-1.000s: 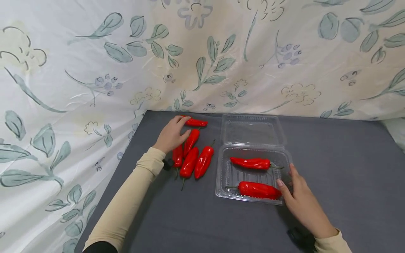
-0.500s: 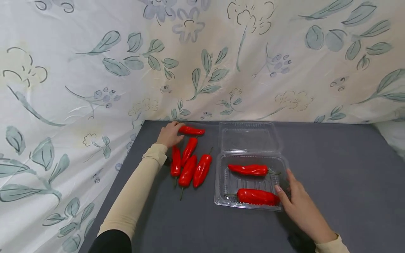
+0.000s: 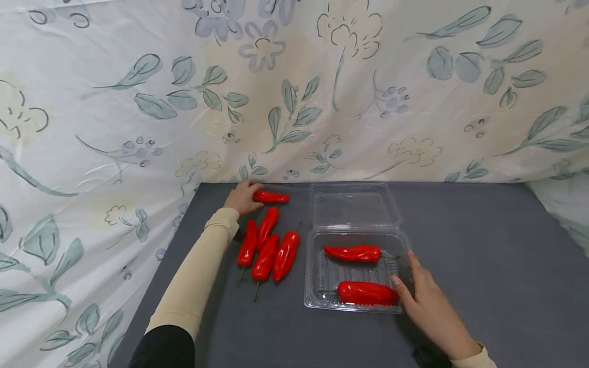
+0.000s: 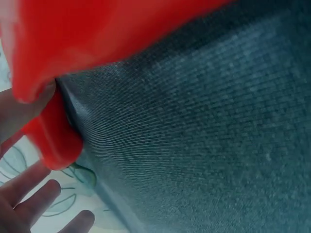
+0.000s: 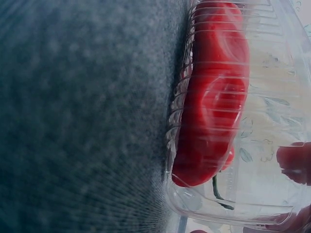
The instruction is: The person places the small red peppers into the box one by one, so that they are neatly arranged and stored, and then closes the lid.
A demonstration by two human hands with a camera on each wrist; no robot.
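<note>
At the far left of the grey cloth, my left hand [image 3: 243,198] pinches the left end of the farthest red pepper [image 3: 272,197]; in the left wrist view this pepper [image 4: 56,136] lies by the thumb, with other fingers spread below. Several more red peppers [image 3: 286,255] lie nearer, side by side. The clear container [image 3: 314,271] stands open, with one pepper [image 3: 354,253] across its middle and another [image 3: 365,293] along its near side. My right hand [image 3: 434,306] grips its right wall, thumb at the rim. A pepper [image 5: 214,97] shows through the plastic in the right wrist view.
The container's clear lid [image 3: 352,204] lies folded back behind it. A floral curtain [image 3: 294,92] hangs along the table's far edge and left side. Grey cloth [image 3: 478,255] extends to the right of the container.
The head view has shifted. My left hand has gone from reaching over the nearer peppers to the left end of the farthest one and closed on it. My right hand keeps its grip on the container.
</note>
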